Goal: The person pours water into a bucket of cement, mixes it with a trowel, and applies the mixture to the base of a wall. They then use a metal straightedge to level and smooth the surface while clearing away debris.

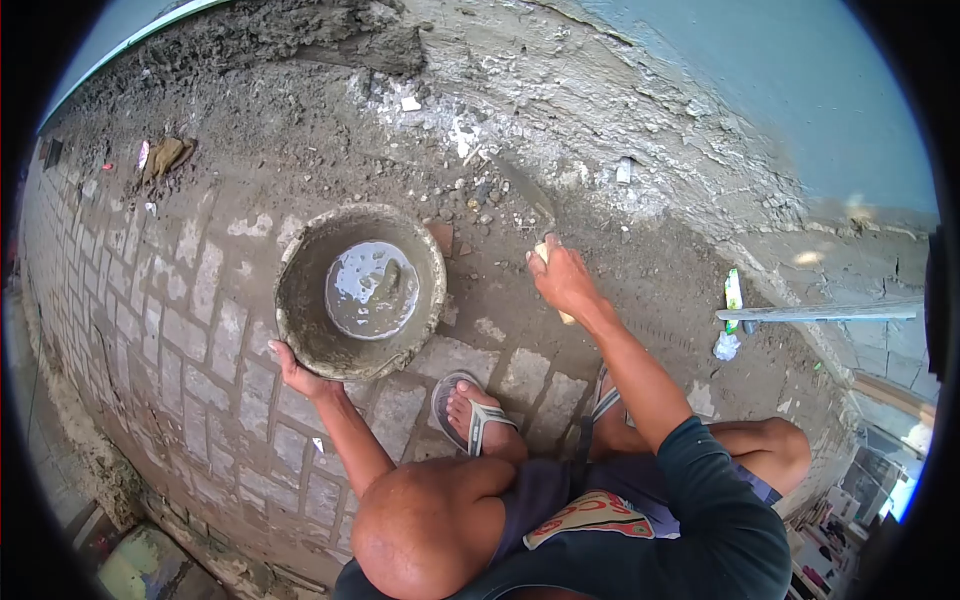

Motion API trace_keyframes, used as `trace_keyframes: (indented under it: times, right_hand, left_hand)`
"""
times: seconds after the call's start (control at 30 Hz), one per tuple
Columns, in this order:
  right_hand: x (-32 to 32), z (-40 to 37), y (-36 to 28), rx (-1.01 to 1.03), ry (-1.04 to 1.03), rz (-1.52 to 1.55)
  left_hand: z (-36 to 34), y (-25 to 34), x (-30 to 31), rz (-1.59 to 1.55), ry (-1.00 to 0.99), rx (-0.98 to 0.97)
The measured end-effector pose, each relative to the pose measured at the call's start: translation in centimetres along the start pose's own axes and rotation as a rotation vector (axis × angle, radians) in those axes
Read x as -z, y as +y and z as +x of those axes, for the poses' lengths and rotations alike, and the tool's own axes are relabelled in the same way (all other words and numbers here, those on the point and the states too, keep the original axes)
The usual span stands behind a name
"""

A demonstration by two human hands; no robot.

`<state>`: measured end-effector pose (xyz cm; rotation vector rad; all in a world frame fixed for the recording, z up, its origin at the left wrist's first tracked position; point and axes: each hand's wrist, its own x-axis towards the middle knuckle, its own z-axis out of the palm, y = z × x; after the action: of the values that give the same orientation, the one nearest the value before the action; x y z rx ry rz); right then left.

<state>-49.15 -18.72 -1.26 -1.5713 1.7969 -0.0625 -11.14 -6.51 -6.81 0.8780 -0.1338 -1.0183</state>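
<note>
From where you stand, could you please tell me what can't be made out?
All in the head view:
- Bucket bottom: hidden by the wet mix.
- Left hand: most fingers hidden by the bucket.
- Trowel handle: middle covered by the right hand.
- Green wrapper: print too small.

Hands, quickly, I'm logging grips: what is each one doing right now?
Left hand: against the near side of the bucket; can't tell how closed.
Right hand: closed around the handle of the trowel.
</note>
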Motion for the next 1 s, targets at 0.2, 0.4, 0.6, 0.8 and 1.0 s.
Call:
trace_keyframes:
  times: [0.2, 0.4, 0.6, 0.8, 1.0]
  right_hand:
    - [-1.0, 4.3, 2.6, 0.047, 0.183, -0.188]
    - [1.3, 2.4, 0.7, -0.057, 0.124, -0.013]
    - [-1.2, 0.6, 1.5, -0.039, 0.050, -0.084]
    - [-5.6, -3.0, -1.1, -0.026, -0.151, -0.045]
    - [-4.7, -4.6, -1.0, 0.086, -0.170, 0.019]
  left_hand:
    - [-0.6, 0.1, 0.1, 0.048, 0.043, 0.007]
    - [-0.1, 0.0, 1.0, 0.087, 0.085, -0.004]
    - [-0.3, 0.1, 0.7, 0.095, 0.090, -0.012]
    - [-0.5, 0.5, 0.0, 0.067, 0.102, 0.009]
    - [0.3, 2.7, -0.2, 0.426, 0.184, -0.038]
